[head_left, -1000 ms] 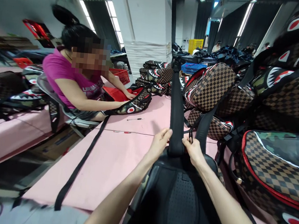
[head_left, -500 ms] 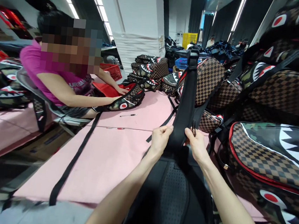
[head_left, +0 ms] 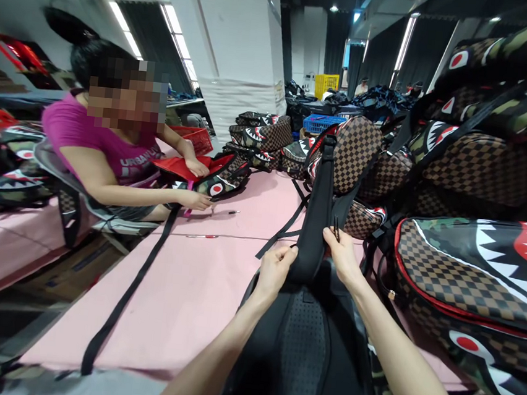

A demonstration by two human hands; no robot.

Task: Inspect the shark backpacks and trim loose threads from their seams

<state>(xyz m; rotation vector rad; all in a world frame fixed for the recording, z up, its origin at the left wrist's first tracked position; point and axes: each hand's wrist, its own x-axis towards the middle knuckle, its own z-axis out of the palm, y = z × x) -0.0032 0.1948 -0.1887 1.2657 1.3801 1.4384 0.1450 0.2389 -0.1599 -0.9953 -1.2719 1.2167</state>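
A black backpack [head_left: 305, 344] lies back-panel up in front of me on the pink table [head_left: 198, 290]. Its padded black shoulder strap [head_left: 319, 209] stretches away from me. My left hand [head_left: 276, 268] pinches the strap's left edge near its base, fingers closed. My right hand [head_left: 343, 252] grips the strap's right edge, fingers closed, with a thin dark tool [head_left: 336, 227] sticking up from it.
Checkered and camouflage shark-mouth backpacks [head_left: 475, 267] are piled at my right and at the back [head_left: 264, 135]. A person in a magenta shirt [head_left: 110, 145] sits at the left, hands at a red-lined bag [head_left: 214, 177]. A long black webbing strap [head_left: 128, 290] and a pen [head_left: 225, 212] lie on the table.
The shoulder strap has dropped lower and lies flatter. My hands stay at its base, the left slightly lower. The other person's nearer hand has moved out onto the table.
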